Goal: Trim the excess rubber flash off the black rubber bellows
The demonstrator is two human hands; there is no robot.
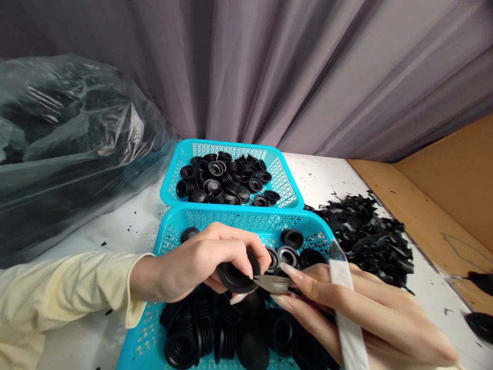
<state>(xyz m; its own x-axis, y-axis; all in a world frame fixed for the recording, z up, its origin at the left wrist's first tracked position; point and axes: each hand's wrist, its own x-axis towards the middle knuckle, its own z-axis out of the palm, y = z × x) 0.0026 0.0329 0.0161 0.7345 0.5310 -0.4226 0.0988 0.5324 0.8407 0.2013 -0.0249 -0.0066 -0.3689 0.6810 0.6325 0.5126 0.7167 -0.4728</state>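
Note:
My left hand [215,257] is closed round a black ribbed rubber part [234,277], its round rim turned toward my right hand. My right hand [365,313] pinches a small pointed metal blade [272,283] between thumb and fingers; its tip meets the rim of the rubber part. The blade's handle is mostly hidden in the palm. A white-wrapped stick with a metal tip [342,282] also lies across the right fingers. Both hands are over the near blue basket [169,226], which holds several black ribbed rubber parts [183,347].
Behind stands another blue basket [288,177] of similar parts. A heap of black rubber scraps [370,236] lies to the right, beside a cardboard box [447,174]. A large clear plastic bag [84,149] with dark contents fills the left. A grey curtain [246,67] hangs behind.

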